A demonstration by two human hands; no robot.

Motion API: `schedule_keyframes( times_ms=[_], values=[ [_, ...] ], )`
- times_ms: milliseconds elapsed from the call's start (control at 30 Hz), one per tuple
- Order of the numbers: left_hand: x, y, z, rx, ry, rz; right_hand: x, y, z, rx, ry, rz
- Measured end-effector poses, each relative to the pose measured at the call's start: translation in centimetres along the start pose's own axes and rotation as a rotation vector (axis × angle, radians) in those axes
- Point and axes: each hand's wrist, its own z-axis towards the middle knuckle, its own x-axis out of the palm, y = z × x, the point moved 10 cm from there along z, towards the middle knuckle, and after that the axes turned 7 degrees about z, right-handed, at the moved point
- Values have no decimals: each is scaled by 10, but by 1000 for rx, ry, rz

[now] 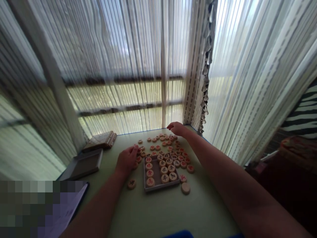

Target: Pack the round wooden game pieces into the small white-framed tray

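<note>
Round wooden Chinese chess pieces point(162, 138), marked in red or black, lie spread over the green table. Among them stands a shallow box point(156, 190), with a column of red-marked pieces point(150, 173) on its left and two columns of black-marked pieces point(165, 178) on its right. A bare strip shows between them. Left of the box, my left hand point(125, 160) is closed, its fingertips pinching what looks like a Chinese chess piece point(136, 145). My right hand point(176, 128) is over the far edge of the spread, fingers drawn together; what they hold, if anything, is hidden.
A grey tray-like box lid point(85, 163) lies on the left, with a folded wooden board point(100, 140) behind it. A clipboard with paper point(71, 208) is at the near left. Single pieces point(131, 183) lie beside the box. Sheer curtains point(123, 66) hang past the table's far edge.
</note>
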Motion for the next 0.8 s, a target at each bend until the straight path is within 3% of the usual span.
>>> schedule_keyframes(
  times_ms=[300, 433, 567, 700, 800],
  values=[
    [2, 2, 3, 11, -6, 39, 7, -1, 0, 15, 36, 1],
    [2, 1, 2, 15, 4, 69, -15, 18, -6, 7, 17, -14],
    [2, -2, 2, 46, 1, 147, -38, 51, -30, 0, 105, -24],
    [4, -7, 1, 89, 13, 145, -22, 54, -65, 1, 201, -207],
    [2, -9, 0, 103, 4, 112, -2, 43, -85, -63, 113, -297]
  ],
)
